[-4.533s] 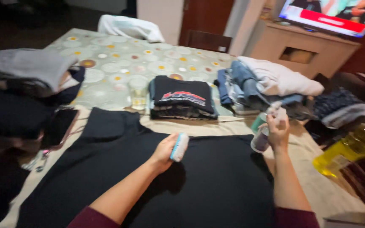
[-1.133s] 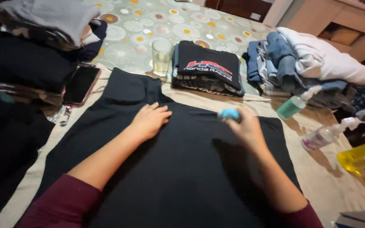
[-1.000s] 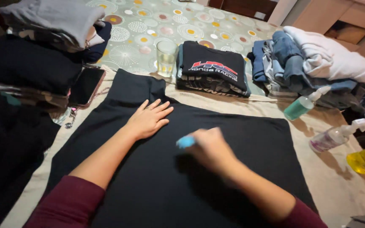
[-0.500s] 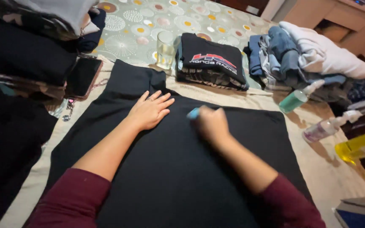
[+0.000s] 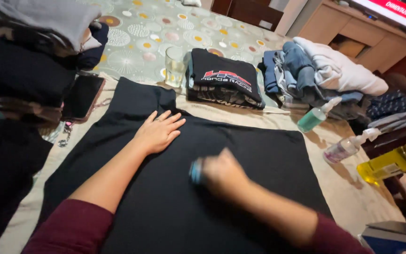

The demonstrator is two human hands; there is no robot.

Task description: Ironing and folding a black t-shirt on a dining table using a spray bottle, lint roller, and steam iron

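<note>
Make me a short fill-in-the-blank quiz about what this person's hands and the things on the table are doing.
The left hand lies flat on the ____ garment.
The right hand grips a small ____ brush.
Beside the folded shirts stands a drinking ____.
The two spray bottles lie to the garment's ____.

Missing words: black; blue; glass; right

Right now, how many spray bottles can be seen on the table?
2. A green spray bottle lies near the pile of clothes, and a clear spray bottle lies further right. Others may be hidden behind the clothes.
</note>
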